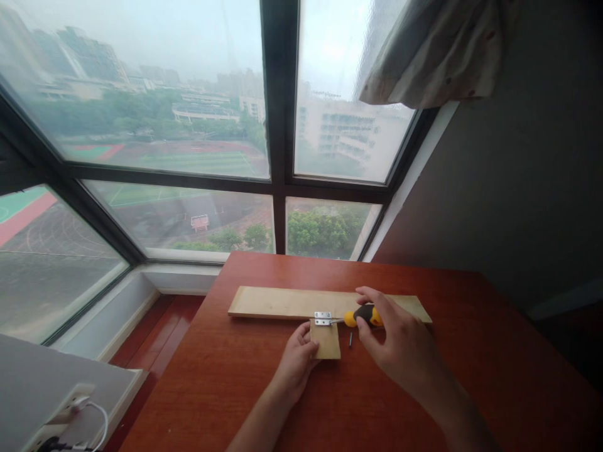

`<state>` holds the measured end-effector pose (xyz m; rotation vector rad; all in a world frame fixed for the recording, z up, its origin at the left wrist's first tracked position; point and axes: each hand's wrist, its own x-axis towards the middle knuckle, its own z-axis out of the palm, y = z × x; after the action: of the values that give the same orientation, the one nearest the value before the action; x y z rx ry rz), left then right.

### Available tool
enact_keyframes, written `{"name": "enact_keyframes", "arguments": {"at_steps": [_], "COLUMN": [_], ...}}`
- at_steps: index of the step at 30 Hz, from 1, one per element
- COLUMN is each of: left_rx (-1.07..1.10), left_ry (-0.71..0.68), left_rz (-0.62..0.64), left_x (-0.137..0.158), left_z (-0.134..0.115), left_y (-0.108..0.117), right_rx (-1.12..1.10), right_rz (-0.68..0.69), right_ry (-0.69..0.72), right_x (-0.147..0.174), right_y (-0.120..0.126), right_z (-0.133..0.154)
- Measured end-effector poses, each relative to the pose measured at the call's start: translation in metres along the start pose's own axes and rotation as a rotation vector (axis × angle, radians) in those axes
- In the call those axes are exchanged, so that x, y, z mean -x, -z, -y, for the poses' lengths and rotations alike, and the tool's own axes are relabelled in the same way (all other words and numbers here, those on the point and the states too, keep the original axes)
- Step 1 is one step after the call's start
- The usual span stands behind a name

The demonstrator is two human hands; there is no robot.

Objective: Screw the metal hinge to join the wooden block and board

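Note:
A small square wooden board [328, 346] is gripped at its left edge by my left hand [300, 353], thumb on top. A silver metal hinge [323, 318] spans the small board and the long wooden board [277, 302] behind it. My right hand [393, 329] has its fingers around the yellow and black handle of a screwdriver [362, 316]. The screwdriver lies nearly level, its shaft pointing left with the tip at the hinge's right side. A small screw [350, 339] is on the table between the small board and my right hand.
The boards rest on a reddish-brown wooden table [211, 389]. Beyond its far edge are large windows with dark frames [279, 213]. A curtain [438, 56] hangs at the upper right beside a grey wall. A wall socket with a white plug [81, 403] is at the lower left.

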<state>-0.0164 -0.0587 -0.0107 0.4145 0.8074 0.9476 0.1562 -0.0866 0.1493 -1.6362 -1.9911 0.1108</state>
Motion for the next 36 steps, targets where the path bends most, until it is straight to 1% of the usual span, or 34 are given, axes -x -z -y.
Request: {"name": "enact_keyframes", "arguments": {"at_steps": [3,5,7,11,13,17,21,23,26,29,36], "left_rx": [-0.001,0.005,0.007,-0.005,-0.010,-0.013,-0.004,-0.003,-0.004,-0.005,-0.012], "left_ry": [0.003,0.004,0.007,0.013,0.013,0.017,0.017,0.016,0.014,0.015,0.009], "left_rz": [-0.007,-0.013,-0.015,-0.010,-0.010,-0.013,-0.010,-0.009,-0.009,-0.017,-0.003], "left_x": [0.000,0.001,0.001,0.001,0.001,0.001,0.001,0.000,0.000,0.000,0.000], "left_z": [-0.001,-0.001,-0.001,-0.002,-0.002,-0.002,-0.001,-0.001,-0.001,-0.001,-0.001], "left_y": [-0.001,-0.001,-0.002,-0.002,-0.002,-0.003,-0.002,-0.002,-0.002,-0.002,-0.002], "right_rx": [-0.022,-0.024,-0.007,0.081,0.089,0.022,0.011,0.021,0.054,0.041,-0.002], "right_rz": [0.007,0.007,-0.010,-0.049,-0.052,-0.057,-0.048,-0.044,-0.055,-0.042,-0.015], "right_ry": [0.055,0.068,0.052,-0.028,-0.040,-0.007,0.038,0.036,-0.007,-0.030,0.019], "right_x": [-0.001,-0.003,-0.005,-0.009,-0.011,-0.013,-0.014,-0.015,-0.016,-0.017,-0.016], "right_y": [0.003,0.003,0.002,-0.003,-0.005,-0.004,-0.001,-0.002,-0.004,-0.006,0.001], "right_z": [0.003,0.005,0.004,0.000,-0.002,-0.001,0.002,0.002,-0.001,-0.001,0.005]}}
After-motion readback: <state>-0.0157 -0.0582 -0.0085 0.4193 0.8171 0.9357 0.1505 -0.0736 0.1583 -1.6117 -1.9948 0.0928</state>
